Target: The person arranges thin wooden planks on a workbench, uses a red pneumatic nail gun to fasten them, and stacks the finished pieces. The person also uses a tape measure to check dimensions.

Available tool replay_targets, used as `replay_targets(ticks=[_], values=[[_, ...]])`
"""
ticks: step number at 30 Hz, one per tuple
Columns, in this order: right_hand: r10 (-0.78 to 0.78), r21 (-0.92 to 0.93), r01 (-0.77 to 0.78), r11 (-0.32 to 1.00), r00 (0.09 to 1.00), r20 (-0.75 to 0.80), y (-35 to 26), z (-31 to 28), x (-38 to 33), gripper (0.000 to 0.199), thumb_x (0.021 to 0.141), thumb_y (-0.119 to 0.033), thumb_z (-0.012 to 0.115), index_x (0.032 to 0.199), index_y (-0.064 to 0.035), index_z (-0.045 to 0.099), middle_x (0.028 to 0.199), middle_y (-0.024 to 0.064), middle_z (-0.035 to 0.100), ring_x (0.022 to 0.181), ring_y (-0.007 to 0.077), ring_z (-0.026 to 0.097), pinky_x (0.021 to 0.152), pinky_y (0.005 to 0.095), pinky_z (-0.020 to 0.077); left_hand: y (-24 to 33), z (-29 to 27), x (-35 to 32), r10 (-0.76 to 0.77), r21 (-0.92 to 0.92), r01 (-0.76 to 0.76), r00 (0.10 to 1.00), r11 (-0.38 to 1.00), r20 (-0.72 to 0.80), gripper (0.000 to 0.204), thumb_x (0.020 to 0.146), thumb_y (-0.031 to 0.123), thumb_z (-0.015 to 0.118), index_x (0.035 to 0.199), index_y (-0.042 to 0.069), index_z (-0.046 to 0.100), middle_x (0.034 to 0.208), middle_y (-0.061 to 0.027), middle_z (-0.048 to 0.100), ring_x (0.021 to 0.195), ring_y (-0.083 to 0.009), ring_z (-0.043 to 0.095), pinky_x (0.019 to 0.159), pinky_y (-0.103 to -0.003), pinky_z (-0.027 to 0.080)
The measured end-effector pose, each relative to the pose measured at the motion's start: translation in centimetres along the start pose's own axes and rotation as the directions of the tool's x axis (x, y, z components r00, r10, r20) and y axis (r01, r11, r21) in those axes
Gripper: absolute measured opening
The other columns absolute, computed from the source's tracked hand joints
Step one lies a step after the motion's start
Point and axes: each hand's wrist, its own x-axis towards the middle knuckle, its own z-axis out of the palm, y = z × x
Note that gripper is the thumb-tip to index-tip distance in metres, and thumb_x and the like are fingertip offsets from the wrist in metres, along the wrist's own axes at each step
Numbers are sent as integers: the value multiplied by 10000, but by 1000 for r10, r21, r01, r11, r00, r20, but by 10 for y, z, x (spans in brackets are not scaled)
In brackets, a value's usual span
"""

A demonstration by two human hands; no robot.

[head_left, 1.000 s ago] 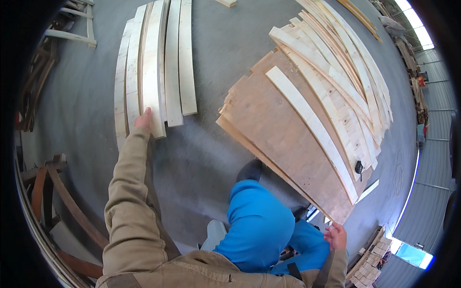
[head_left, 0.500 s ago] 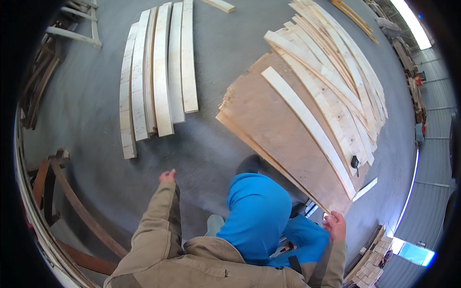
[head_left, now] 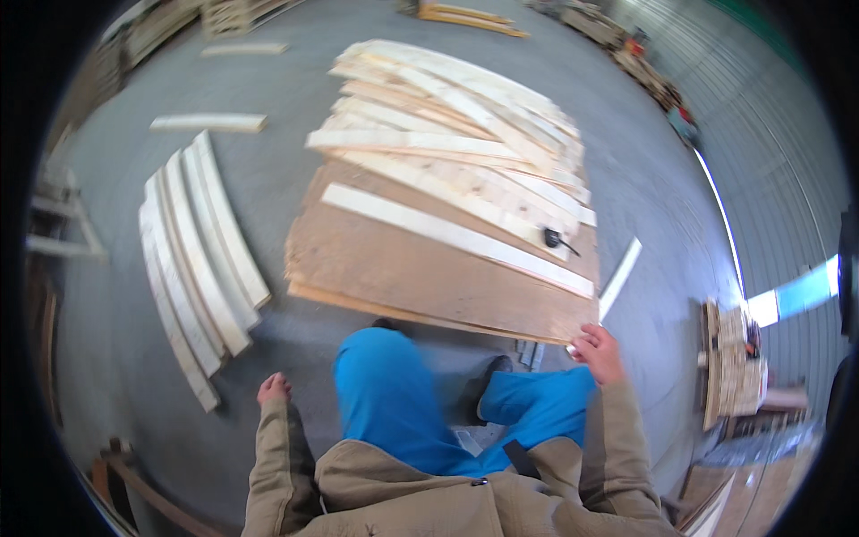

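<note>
My right hand [head_left: 598, 353] is closed, thumb and fingers pinched around a small pale thing [head_left: 573, 351] too small to name. It is by the near right corner of a brown plywood sheet [head_left: 429, 277]. Across that sheet lies one pale wooden board [head_left: 456, 237]; beyond it, more boards [head_left: 447, 112] are heaped at angles. A small black object [head_left: 551, 238], perhaps a tape measure, rests on the boards. My left hand [head_left: 275, 387] hangs over the floor with its fingers curled in and nothing visible in them, near a row of curved boards [head_left: 192, 259].
Two loose boards lie at the far left, one of them a short plank [head_left: 208, 123]. Another strip [head_left: 619, 279] leans or lies right of the plywood. Stacked wood pieces [head_left: 735, 358] stand at the right, before a corrugated wall [head_left: 761, 161]. A dark curved beam [head_left: 157, 497] is at lower left.
My view has swung to the right, so the plywood and board row appear further left. My legs have shifted in a step. Both hands stay closed; the right remains by the plywood's corner.
</note>
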Motion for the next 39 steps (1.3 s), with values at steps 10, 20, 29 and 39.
replay_targets(ticks=[10,20,29,39], values=[[-206,10,213,977,955,-211,73,-26,1,509,926,-202,794,1338,45,624,992,157,773,847,223,749,764,360,603,135,71,-20,242,-137,-227,965,964,102,234,992,217,782,1189,127,691,889,-43,736,654,-207,668,517,-356,524],[-262,-55,256,965,945,-195,79,-41,-17,516,903,-237,806,1305,44,645,961,173,787,895,289,767,799,397,595,293,270,-161,553,-200,-526,695,827,459,219,991,238,789,1164,125,716,881,-37,738,721,-162,689,614,-293,547],[-230,-76,220,973,957,-174,82,-42,-14,532,889,-312,807,1279,21,666,985,190,777,922,333,758,821,437,595,200,386,-288,361,-107,-486,466,868,808,116,980,125,764,1064,48,740,876,-73,746,729,-162,696,684,-293,592],[-237,-113,215,970,939,-250,83,-41,-22,501,898,-261,776,1285,28,641,928,163,773,875,346,751,780,461,571,95,406,-236,43,227,-892,264,391,963,156,920,74,762,1029,-35,737,898,-78,737,807,-149,675,731,-315,561]])
